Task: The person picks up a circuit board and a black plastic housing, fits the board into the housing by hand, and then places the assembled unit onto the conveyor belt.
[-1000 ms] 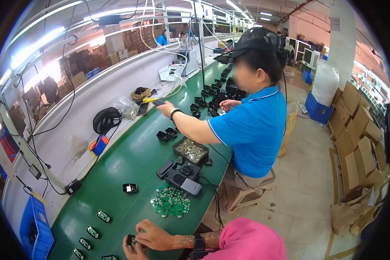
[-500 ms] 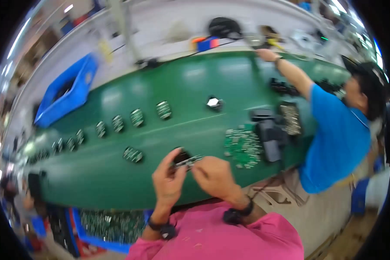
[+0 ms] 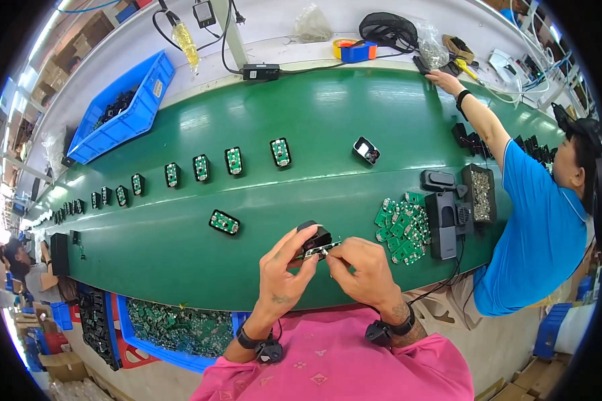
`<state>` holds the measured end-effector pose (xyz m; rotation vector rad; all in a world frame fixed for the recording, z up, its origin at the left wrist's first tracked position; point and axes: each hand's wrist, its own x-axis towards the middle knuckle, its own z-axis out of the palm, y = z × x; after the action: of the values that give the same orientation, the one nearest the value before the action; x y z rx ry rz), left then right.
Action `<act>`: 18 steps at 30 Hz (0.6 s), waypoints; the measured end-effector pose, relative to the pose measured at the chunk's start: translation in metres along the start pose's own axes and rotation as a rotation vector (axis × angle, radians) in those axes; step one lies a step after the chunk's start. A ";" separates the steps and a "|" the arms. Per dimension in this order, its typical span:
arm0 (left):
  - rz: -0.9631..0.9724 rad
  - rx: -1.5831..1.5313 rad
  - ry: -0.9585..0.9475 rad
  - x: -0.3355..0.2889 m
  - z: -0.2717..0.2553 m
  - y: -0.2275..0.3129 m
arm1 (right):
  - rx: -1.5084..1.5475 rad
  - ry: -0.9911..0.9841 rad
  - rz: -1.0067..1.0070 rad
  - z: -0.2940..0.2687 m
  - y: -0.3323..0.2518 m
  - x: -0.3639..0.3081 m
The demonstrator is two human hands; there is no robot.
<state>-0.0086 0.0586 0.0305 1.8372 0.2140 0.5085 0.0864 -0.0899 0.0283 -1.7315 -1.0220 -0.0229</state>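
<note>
Both hands (image 3: pixel 284 274) face each other closely, fingers (image 3: pixel 289 250) bent, pinching.

Pink top (image 3: pixel 294 364), bottom centre of frame, loose sleeves, small pale diamond and dotted motifs on front. Black wrist straps: left strap (image 3: pixel 246 341), right strap (image 3: pixel 407 325). Each carries a chunky black module, left module (image 3: pixel 269 351) and right module (image 3: pixel 378 334). Thin black cord by each strap. Left hand (image 3: pixel 282 275), right hand (image 3: pixel 366 273) both bare. Patterned tattoo (image 3: pixel 401 312) near right wrist, smaller tattoo mark (image 3: pixel 281 299) near left.
</note>
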 end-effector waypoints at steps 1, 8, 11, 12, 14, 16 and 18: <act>-0.024 -0.009 -0.013 0.001 0.001 0.000 | 0.003 -0.001 -0.004 -0.001 0.001 0.000; -0.062 -0.025 -0.028 0.003 0.003 -0.004 | -0.011 -0.020 -0.020 -0.001 0.005 0.003; -0.016 0.010 -0.056 0.003 0.003 -0.003 | -0.001 -0.057 -0.008 -0.003 0.006 0.003; -0.004 0.019 -0.046 0.003 0.003 -0.003 | -0.008 -0.092 0.007 -0.004 0.007 0.004; 0.007 0.028 -0.035 0.004 0.004 -0.003 | -0.016 -0.127 0.022 -0.005 0.007 0.005; -0.022 0.030 -0.034 0.006 0.005 -0.002 | -0.002 -0.135 0.062 -0.004 0.007 0.007; -0.014 0.068 -0.016 0.006 0.010 -0.004 | -0.031 -0.120 0.049 -0.001 0.011 0.005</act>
<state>0.0017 0.0538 0.0254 1.9035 0.2359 0.4817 0.0970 -0.0878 0.0228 -1.8027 -1.0707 0.0983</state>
